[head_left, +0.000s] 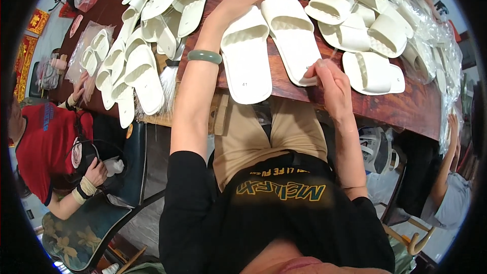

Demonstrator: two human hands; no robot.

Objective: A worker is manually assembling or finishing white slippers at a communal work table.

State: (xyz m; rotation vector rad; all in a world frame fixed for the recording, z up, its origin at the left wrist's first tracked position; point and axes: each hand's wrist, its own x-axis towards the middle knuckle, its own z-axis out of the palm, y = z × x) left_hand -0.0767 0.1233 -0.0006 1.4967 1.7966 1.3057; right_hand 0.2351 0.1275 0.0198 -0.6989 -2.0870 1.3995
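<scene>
Two white slide slippers lie side by side in front of me, the left slipper (246,63) and the right slipper (294,40), heels toward me at the table's near edge. My left hand (242,2) is curled at the toe end of the left slipper, its fingertips by the gap between the pair and partly hidden. A green bangle (204,57) circles that wrist. At the heel of the right slipper, my right hand (332,81) pinches the edge between thumb and fingers.
White slippers (143,66) are heaped on the left, with another slipper pile (355,20) and clear plastic wrap (441,61) on the right. A red-brown table (395,109) carries them. A person in red (56,132) sits at left; another person (451,198) is at right.
</scene>
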